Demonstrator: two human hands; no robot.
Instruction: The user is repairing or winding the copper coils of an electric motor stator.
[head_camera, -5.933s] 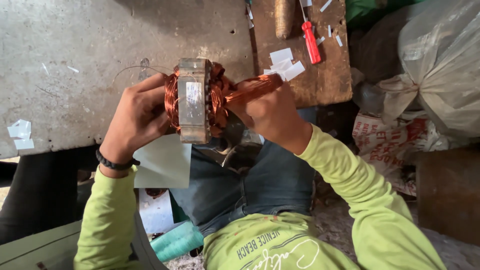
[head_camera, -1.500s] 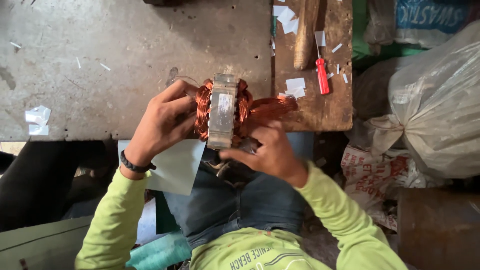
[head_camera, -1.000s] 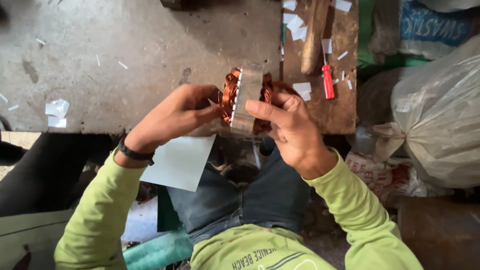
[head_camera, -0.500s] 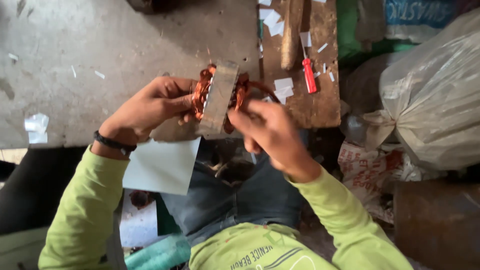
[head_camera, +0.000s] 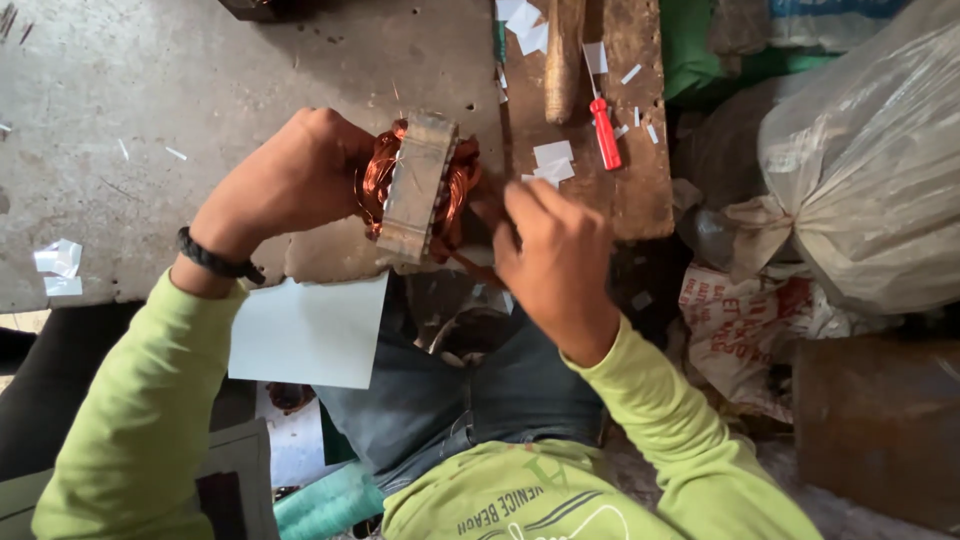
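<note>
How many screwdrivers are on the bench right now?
1. A red-handled screwdriver lies on the wooden board, right of the wooden handle, among paper scraps. Others may be hidden behind the hands or out of view.

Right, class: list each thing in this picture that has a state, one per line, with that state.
Motor stator: held up, copper windings exposed.
Left hand: gripping the stator's side.
Right hand: fingers at the copper winding.
Red-handled screwdriver: lying flat on the wooden board.
White sheet: lying flat.
</note>
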